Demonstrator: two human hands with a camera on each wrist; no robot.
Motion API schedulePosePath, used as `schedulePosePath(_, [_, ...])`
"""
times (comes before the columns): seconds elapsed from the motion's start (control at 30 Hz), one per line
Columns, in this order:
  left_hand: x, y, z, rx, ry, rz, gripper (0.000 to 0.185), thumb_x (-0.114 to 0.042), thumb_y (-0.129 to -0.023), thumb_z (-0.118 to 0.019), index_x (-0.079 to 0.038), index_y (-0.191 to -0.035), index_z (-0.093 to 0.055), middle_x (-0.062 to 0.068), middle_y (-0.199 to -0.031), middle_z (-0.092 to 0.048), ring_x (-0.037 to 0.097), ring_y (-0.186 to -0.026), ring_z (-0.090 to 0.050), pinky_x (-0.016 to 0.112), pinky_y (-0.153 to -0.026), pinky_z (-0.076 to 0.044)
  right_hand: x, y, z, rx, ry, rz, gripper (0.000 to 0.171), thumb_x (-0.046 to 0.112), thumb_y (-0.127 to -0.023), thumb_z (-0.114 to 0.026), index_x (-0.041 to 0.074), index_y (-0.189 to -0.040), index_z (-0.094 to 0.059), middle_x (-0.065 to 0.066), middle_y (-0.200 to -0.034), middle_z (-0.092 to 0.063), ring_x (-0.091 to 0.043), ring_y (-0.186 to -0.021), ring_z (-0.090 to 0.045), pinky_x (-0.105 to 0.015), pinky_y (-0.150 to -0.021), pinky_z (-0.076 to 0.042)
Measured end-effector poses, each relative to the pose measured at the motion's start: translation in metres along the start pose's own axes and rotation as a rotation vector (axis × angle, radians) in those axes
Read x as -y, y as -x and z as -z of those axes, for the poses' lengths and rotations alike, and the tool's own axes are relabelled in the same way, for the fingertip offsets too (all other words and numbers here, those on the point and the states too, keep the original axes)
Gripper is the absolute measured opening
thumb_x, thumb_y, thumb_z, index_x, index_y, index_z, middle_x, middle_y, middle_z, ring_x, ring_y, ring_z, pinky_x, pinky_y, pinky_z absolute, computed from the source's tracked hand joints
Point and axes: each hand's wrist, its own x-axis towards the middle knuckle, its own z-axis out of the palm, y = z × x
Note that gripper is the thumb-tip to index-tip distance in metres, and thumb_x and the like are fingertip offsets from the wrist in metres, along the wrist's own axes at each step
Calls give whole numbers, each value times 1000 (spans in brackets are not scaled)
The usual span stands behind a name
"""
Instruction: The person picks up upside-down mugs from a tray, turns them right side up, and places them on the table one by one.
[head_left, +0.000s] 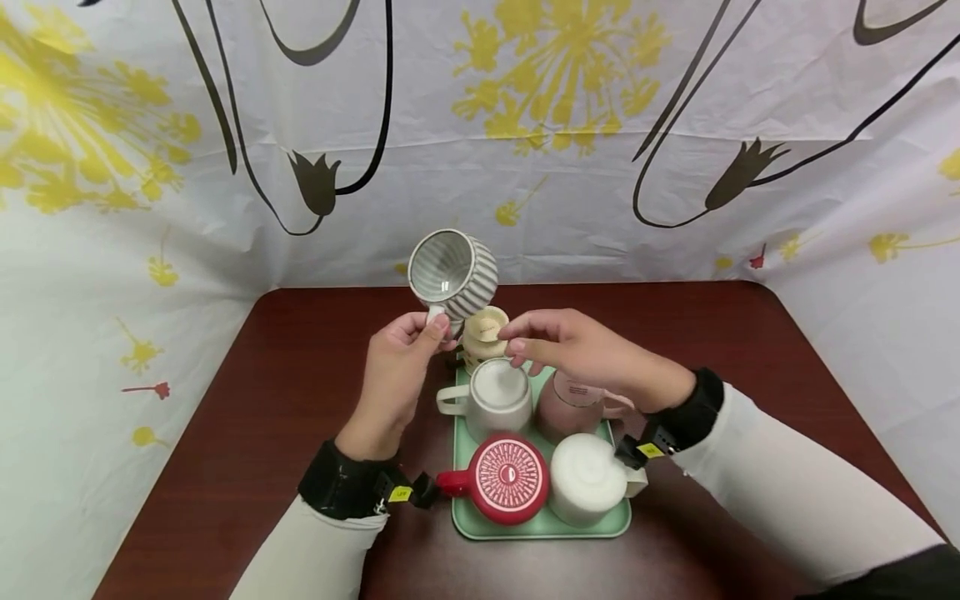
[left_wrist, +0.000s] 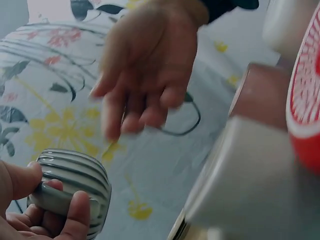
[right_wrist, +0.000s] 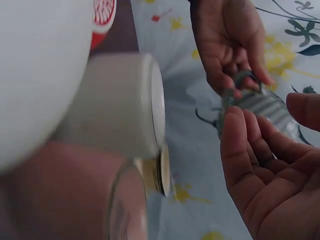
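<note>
My left hand (head_left: 401, 367) pinches the handle of a grey-and-white ribbed mug (head_left: 453, 271), raised over the back of the green tray (head_left: 468, 523) with its mouth tipped toward me. In the left wrist view the fingers wrap the handle of the striped mug (left_wrist: 75, 185). My right hand (head_left: 581, 350) hovers above the tray with loosely bent fingers and holds nothing. Below it stand an upturned white mug (head_left: 498, 396) and a pink mug (head_left: 570, 408). Behind them is a cream mug (head_left: 483, 329), partly hidden by the ribbed one.
At the tray's front, an upturned red mug (head_left: 508, 479) has its handle to the left, beside another upturned white mug (head_left: 588, 482) with its handle to the right. The dark wooden table (head_left: 300, 400) ends at a patterned cloth (head_left: 570, 225) hung behind and at both sides.
</note>
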Motion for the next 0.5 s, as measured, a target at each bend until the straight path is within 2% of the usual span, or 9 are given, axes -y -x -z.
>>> schedulePosePath(0.13, [5, -7, 17, -59, -130, -10, 22, -19, -101, -70, 2, -106, -72, 9, -95, -73, 13, -85, -71, 25, -83, -60, -8, 21, 17, -100, 135, 13, 32, 26, -107, -60, 11, -134, -65, -7, -113, -75, -26, -102, -71, -38, -89, -58])
schedulePosePath(0.23, [10, -13, 29, -112, -217, -5, 25, -26, -101, -71, -1, -104, -73, 3, -89, -73, 14, -84, -71, 24, -80, -57, -19, 36, 28, -196, 204, -20, 33, 32, -107, -60, 16, -136, -64, -5, -121, -72, -26, -109, -71, -41, -94, -57])
schedulePosePath(0.3, [16, -19, 36, -136, -248, 3, 27, -29, -101, -70, -2, -103, -73, 1, -87, -72, 15, -86, -71, 24, -77, -55, -29, 44, 34, -268, 272, -37, 36, 36, -107, -59, 18, -138, -62, -4, -130, -69, -27, -114, -69, -48, -98, -55])
schedulePosePath(0.4, [27, -28, 43, -158, -276, 26, 31, -32, -102, -69, -1, -104, -72, 3, -90, -73, 15, -88, -71, 25, -78, -54, -47, 54, 40, -377, 410, -36, 39, 36, -107, -59, 15, -140, -61, -6, -137, -64, -27, -122, -63, -55, -103, -50])
schedulePosePath(0.5, [40, -35, 50, -169, -287, 61, 33, -33, -103, -67, -1, -106, -72, 11, -100, -74, 15, -89, -70, 28, -84, -55, -69, 60, 42, -459, 560, -14, 40, 31, -107, -59, 9, -141, -59, -10, -134, -63, -30, -117, -62, -55, -97, -51])
